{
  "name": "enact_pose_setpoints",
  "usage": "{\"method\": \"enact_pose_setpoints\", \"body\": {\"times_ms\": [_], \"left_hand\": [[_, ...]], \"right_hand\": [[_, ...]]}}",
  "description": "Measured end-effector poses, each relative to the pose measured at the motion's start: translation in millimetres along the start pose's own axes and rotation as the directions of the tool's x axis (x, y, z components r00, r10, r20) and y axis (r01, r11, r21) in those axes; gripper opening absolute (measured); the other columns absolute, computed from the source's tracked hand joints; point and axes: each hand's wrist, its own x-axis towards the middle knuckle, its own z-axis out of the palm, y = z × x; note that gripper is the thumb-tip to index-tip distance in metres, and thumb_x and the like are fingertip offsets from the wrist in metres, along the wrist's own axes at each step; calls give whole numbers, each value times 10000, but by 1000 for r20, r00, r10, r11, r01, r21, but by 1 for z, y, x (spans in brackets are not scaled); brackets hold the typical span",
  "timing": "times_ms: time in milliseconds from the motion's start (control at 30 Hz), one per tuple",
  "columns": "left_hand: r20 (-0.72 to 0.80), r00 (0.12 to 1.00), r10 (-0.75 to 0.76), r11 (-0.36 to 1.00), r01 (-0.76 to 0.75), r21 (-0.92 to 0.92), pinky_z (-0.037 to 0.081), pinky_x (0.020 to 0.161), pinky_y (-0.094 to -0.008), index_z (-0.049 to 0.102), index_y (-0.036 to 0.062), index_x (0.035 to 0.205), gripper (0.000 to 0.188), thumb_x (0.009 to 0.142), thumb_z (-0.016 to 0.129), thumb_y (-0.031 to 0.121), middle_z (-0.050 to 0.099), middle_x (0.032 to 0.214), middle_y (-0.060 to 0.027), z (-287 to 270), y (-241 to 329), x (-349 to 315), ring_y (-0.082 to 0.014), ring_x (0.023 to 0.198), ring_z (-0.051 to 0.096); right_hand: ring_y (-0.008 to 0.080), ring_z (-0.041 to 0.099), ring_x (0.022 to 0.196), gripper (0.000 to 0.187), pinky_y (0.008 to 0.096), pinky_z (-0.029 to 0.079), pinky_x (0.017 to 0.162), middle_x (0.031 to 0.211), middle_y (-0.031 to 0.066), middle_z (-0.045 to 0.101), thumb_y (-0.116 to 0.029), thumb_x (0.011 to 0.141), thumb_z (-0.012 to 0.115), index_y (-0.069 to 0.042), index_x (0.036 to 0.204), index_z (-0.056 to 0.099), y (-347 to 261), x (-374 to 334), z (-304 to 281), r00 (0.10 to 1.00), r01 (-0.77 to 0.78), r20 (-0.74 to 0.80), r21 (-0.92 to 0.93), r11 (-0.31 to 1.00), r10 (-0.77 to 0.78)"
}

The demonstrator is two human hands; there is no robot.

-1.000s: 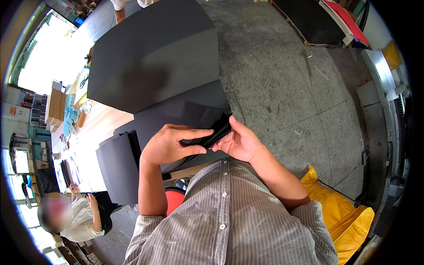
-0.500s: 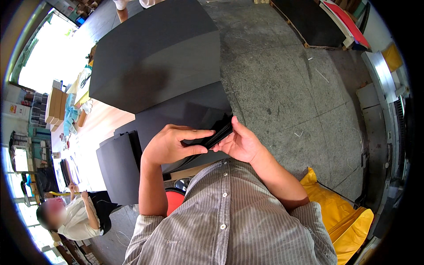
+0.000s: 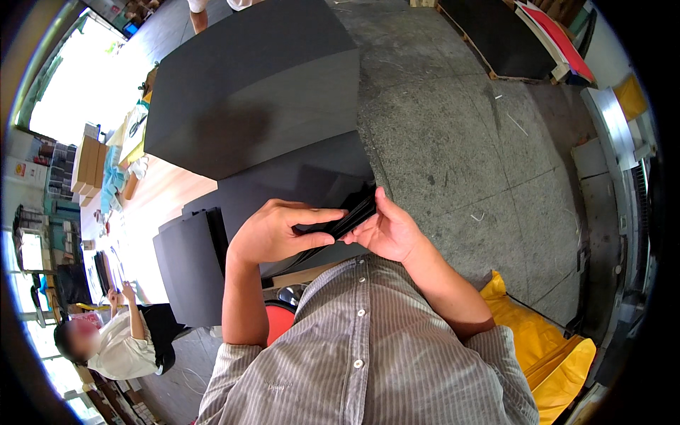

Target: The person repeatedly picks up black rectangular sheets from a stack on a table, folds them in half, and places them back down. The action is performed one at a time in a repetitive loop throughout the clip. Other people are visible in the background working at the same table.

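Close in front of my shirt, both hands grip a sheaf of thin black sheets (image 3: 358, 216), its edges bent up and slightly fanned. My left hand (image 3: 273, 230) pinches it from the left, thumb below and fingers above. On the right, my right hand (image 3: 389, 230) holds the corner with its thumb on the outer edge and fingers underneath. The sheaf's far part is hard to tell from the dark sheet surface (image 3: 276, 180) beyond it. Farther off lies a large black sheet (image 3: 255, 85), overlapping that surface.
At left stands a smaller pile of black sheets (image 3: 188, 265), beside a pale wooden table (image 3: 166, 191) with brown boxes (image 3: 88, 166). A co-worker (image 3: 124, 347) works at lower left. A yellow cover (image 3: 531, 347) lies right of me; a black-topped pallet (image 3: 496, 35) is far right.
My hands keep nearly the same grip and place; the sheaf's edges look slightly more spread. The co-worker at lower left has shifted, with one hand now raised.
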Motion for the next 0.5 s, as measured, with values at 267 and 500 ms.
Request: {"method": "enact_pose_setpoints", "body": {"times_ms": [267, 500], "left_hand": [[39, 999, -25, 999, 26, -24, 543, 630, -321, 728, 128, 1163, 379, 810, 799, 248, 731, 867, -127, -4, 3, 1, -285, 713, 705], [58, 997, -49, 998, 51, -39, 549, 656, -337, 724, 134, 1171, 381, 818, 788, 262, 741, 944, -125, -7, 5, 0, -302, 750, 708]], "right_hand": [[391, 670, 925, 585, 514, 480, 946, 882, 191, 721, -441, 1061, 354, 10, 941, 708, 0, -1, 1, 1000, 11, -13, 28, 1000, -11], [380, 674, 918, 604, 537, 490, 914, 885, 193, 721, -448, 1060, 346, 10, 913, 713, 0, -2, 0, 999, 14, -37, 1, 1000, -14]]}}
